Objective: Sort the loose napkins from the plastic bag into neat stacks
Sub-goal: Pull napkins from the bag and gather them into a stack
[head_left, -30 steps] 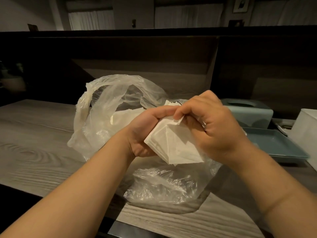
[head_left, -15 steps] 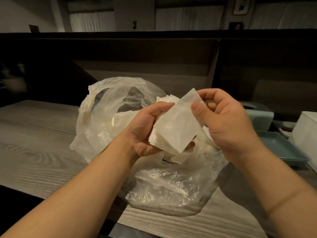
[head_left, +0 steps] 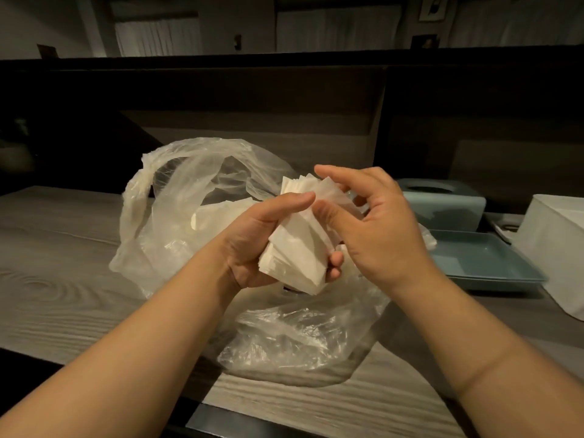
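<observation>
Grey wood-grain table [head_left: 57, 279] fills the foreground, and both bare forearms reach in from the lower edge over it. Crumpled clear plastic bag [head_left: 294, 339] lies on the table beneath the hands, its open mouth rising behind them on the left; a few pale napkins show through its wall there.

Above the bag, the left hand [head_left: 252, 245] grips a stack of white napkins [head_left: 297, 251], thumb laid across the top sheet and fingertips curling round the lower right edge. The stack is tilted, its sheets fanned unevenly at the upper end. The right hand [head_left: 373, 229] is just beside it with fingers loosely bent and spread; its thumb tip lies against the top napkin near the left thumb, while the other fingers arch over the fanned upper corners. Whether they touch the paper cannot be told.

Further right, a blue-grey tray [head_left: 493, 267] sits on the table, with a blue-grey tissue box [head_left: 442, 203] behind it and a white box [head_left: 559, 241] at the frame edge. A dark panelled wall [head_left: 252, 99] closes off the back.
</observation>
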Motion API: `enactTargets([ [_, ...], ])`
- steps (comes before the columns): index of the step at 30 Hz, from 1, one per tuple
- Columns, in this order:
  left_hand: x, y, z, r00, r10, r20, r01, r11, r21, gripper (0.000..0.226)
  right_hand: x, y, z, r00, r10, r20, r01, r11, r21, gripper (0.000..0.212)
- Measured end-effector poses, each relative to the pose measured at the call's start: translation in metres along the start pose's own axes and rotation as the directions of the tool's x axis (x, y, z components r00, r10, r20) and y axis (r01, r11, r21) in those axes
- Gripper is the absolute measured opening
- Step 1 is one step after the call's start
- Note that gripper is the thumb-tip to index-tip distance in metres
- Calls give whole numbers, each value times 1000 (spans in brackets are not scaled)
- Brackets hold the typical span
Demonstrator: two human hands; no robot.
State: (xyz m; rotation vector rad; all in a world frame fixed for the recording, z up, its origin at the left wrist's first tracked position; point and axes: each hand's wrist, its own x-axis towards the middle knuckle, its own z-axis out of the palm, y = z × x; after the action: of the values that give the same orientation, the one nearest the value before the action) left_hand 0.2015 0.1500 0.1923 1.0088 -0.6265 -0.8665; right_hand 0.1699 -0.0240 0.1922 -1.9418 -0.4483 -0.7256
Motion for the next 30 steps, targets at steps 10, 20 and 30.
enactTargets([
  [10,10,2,21,984,-120,132,116,993,38,63,3,-19,-49,878,227,422,-281,957,69,62],
  [20,56,5,81,926,-376,32,334,858,391,44,-26,-1,-137,865,235,444,-305,948,92,53],
  [30,98,-56,121,936,40,-350,104,918,382,47,-63,44,-183,910,409,66,-404,842,357,45],
])
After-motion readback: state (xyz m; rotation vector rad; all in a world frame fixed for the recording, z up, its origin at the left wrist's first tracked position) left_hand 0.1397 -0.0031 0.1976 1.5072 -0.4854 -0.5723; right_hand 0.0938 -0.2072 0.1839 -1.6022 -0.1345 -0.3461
